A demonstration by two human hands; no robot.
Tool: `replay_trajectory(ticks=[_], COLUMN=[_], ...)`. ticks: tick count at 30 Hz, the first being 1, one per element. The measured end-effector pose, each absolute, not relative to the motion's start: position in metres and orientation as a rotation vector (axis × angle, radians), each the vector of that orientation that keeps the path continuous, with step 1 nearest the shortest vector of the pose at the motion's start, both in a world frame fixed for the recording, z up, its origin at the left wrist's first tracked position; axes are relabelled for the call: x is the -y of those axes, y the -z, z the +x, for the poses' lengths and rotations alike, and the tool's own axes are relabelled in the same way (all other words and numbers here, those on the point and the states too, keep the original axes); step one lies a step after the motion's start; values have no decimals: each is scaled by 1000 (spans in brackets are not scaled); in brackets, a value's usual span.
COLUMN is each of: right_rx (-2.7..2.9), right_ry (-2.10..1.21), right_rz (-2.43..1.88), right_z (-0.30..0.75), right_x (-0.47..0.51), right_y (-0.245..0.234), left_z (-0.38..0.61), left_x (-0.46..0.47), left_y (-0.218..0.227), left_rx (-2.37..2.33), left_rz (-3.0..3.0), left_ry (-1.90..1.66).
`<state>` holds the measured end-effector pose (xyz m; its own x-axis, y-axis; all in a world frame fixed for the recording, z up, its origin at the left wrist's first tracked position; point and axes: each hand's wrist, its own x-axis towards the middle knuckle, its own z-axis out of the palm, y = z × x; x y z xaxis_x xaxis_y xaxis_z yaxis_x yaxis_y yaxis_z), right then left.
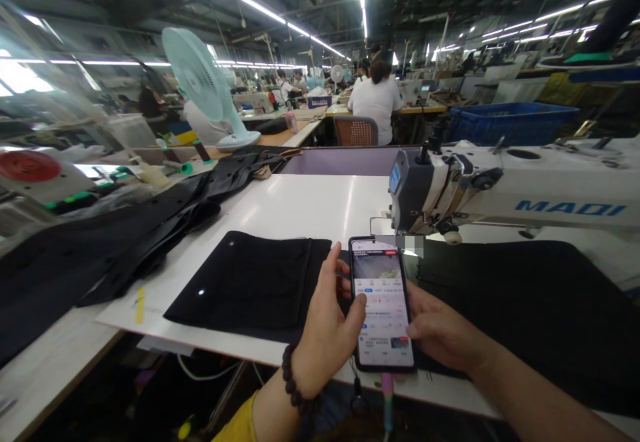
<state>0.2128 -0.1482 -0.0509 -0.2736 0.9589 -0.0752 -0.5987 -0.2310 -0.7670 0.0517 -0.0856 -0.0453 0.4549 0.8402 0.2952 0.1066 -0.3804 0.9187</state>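
Note:
A smartphone (381,315) with a lit screen is held upright in front of me, low over the table's front edge. My left hand (333,319) is at its left side, with the thumb over the screen's edge, the index finger pointing up and other fingers bent at the phone's side. From the right, my right hand (443,325) grips the lower right edge, its thumb by the screen and its fingers partly hidden behind. A pink and blue cable (387,399) hangs from the phone's bottom. Left of my hands, a folded black fabric piece (250,282) lies flat.
The white tabletop (310,205) carries a MAQI sewing machine (500,189) at right, above more black fabric (530,295). Long black cloth (150,235) is heaped at left. Behind are a pale green fan (200,75), a blue crate (510,122) and a seated person (375,102).

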Motion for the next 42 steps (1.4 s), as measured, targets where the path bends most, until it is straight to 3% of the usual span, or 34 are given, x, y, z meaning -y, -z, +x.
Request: replay_trajectory(ticks=[31, 42], right_rx=[817, 799], right_ry=[-1762, -1737], right_rz=[-633, -716], right_z=[212, 212], right_x=[149, 149], right_y=[50, 50], left_z=[50, 52], left_x=[86, 75], left_y=[51, 35], left_rx=[-828, -842], left_rz=[1801, 1727], left_ry=[-1030, -1037])
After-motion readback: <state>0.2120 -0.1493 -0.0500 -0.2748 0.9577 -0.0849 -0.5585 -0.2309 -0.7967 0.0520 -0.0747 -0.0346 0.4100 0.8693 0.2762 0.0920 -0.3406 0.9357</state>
